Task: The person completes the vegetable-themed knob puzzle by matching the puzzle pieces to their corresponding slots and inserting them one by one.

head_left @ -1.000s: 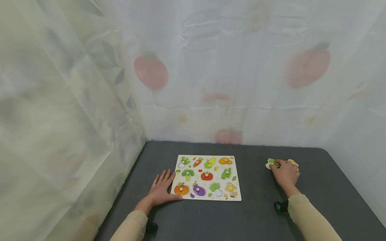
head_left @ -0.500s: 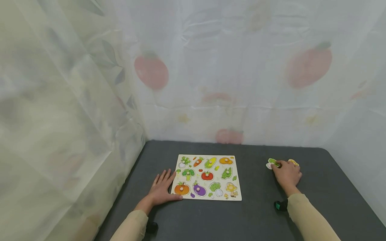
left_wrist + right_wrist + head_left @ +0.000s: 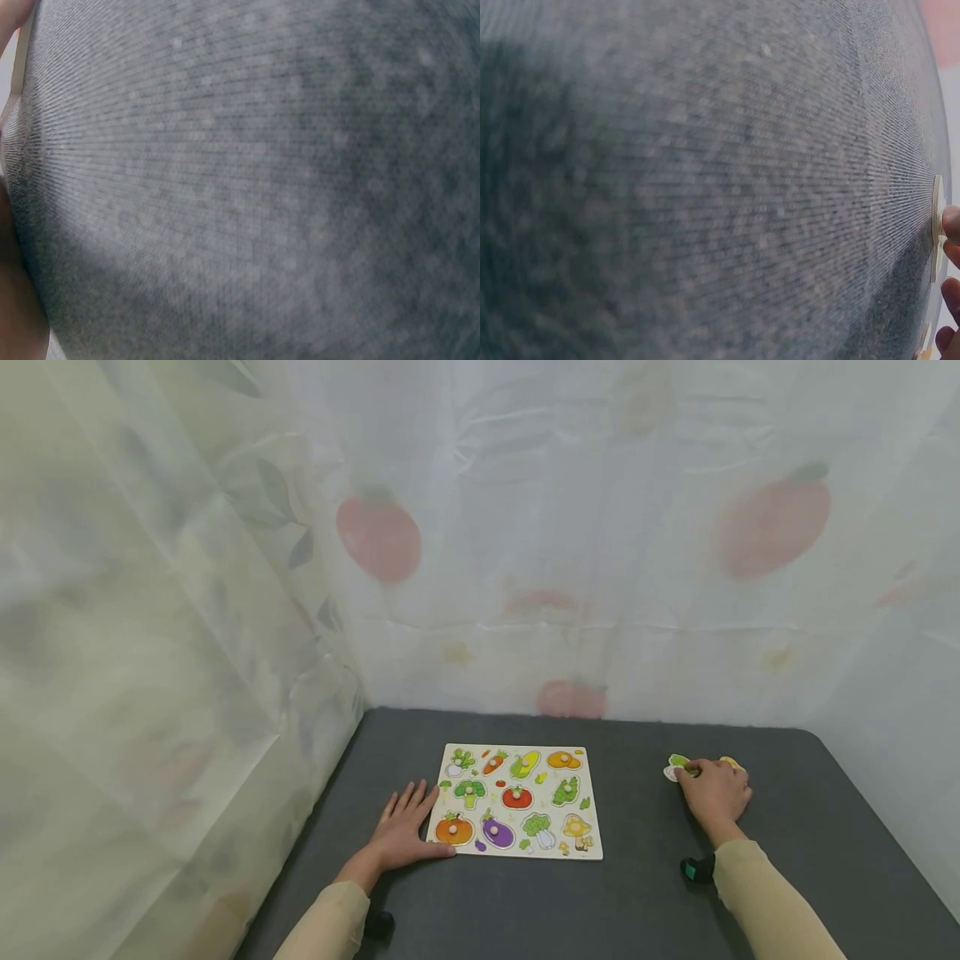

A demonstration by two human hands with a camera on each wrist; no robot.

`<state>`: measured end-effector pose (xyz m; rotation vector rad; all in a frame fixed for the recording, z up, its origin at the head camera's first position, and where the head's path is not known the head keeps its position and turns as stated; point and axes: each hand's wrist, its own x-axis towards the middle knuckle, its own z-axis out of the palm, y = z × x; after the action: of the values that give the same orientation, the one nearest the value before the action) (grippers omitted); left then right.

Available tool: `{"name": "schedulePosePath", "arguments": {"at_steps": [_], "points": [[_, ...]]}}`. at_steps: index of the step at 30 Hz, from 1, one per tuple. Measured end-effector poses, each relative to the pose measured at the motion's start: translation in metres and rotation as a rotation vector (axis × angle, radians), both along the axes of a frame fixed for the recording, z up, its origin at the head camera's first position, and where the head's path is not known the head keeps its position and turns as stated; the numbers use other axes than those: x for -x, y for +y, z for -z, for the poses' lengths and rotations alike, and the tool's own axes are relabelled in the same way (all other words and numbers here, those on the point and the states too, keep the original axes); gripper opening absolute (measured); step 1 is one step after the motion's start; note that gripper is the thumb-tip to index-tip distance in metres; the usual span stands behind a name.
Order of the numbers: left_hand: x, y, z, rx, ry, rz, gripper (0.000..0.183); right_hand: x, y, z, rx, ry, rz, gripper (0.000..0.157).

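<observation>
On the dark table, my left hand (image 3: 405, 833) lies with fingers spread, thumb and fingertips along the left edge of a vegetable knob puzzle board (image 3: 510, 843). Off to the right, my right hand (image 3: 714, 791) has thumb and forefinger pinching a green-and-white vegetable puzzle piece (image 3: 672, 771), which lies about flat. A yellow puzzle piece (image 3: 732, 762) shows just behind the knuckles, mostly covered. In the right wrist view, fingertips (image 3: 951, 223) meet the edge-on puzzle piece (image 3: 937, 204); another piece (image 3: 924, 341) is lower down. The left wrist view shows little but tabletop.
The grey-black table (image 3: 517, 910) ends at a pale printed curtain (image 3: 480, 668) behind and a curtain (image 3: 300, 760) on the left. Knobbed pieces such as the tomato (image 3: 517, 797) and the eggplant (image 3: 498, 832) sit in the board.
Very little differs. The whole scene has shifted slightly to the right in the head view. My right fingers have moved slightly on the green-and-white piece; the left hand stays put at the board.
</observation>
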<state>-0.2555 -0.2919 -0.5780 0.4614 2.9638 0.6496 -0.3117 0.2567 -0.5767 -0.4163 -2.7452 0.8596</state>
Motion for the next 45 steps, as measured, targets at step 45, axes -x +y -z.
{"name": "schedulePosePath", "arguments": {"at_steps": [45], "points": [[0.000,0.002,-0.005,0.043,-0.050,-0.022,0.123,0.007,-0.012,-0.002,-0.035,0.108,-0.070,0.033]]}}
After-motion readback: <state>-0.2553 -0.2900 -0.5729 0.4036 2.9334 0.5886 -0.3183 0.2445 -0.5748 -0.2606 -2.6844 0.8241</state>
